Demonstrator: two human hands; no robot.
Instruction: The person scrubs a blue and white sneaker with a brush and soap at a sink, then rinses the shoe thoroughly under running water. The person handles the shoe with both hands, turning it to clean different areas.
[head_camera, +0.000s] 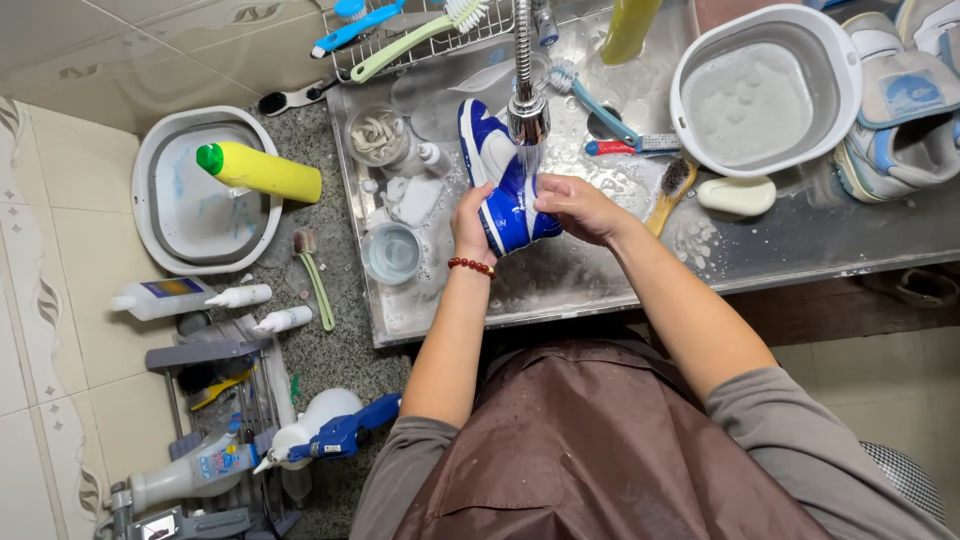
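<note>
1. The shoe (505, 185) looks like glossy, wet blue-and-white leather.
2. The sink (800, 240) is wet, shiny metal.
3. The basin (845, 60) is smooth white plastic.
4. The tabletop (330, 340) is speckled stone.
5. The apron (590, 450) is smooth brown cloth.

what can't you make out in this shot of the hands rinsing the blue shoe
Head view only:
- blue and white shoe: heel end covered by the left hand and right hand.
- Faucet: base cut off by the top edge.
- White tub: bottom hidden under cloudy suds.
- Pale sneakers: cut off at the right edge.
</note>
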